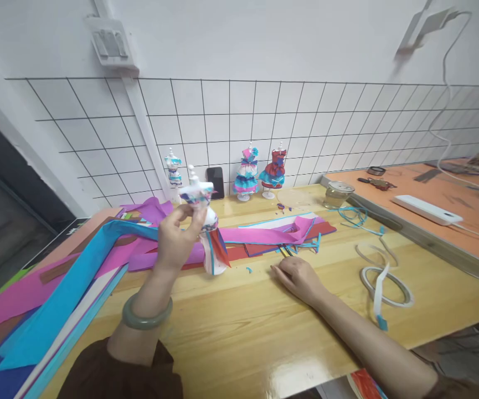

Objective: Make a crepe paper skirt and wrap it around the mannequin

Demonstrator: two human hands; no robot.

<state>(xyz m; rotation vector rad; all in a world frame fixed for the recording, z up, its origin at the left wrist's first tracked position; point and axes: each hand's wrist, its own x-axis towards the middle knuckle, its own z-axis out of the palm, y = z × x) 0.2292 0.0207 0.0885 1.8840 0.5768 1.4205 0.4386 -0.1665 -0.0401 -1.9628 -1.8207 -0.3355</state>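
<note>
My left hand (181,230) grips a small white dress form (200,191) by its upper body and holds it tilted above the table. Patterned cloth wraps its bust, and striped white, blue and red strips (215,246) hang below its waist. On the tabletop rests my right hand (299,277), its fingers curled. Two thin yellow-and-black prongs (284,251) show at its fingertips; the rest of that tool is hidden. Just beyond lie a pink fabric strip (259,235) and blue scraps (316,244).
Fabric strips (77,277) spread over the left side. Dressed forms (246,177) and a phone (215,183) stand along the wall. To the right are a glass jar (339,194), blue cord (353,216) and a tape roll (407,296). A white power bank (426,209) lies on the orange table.
</note>
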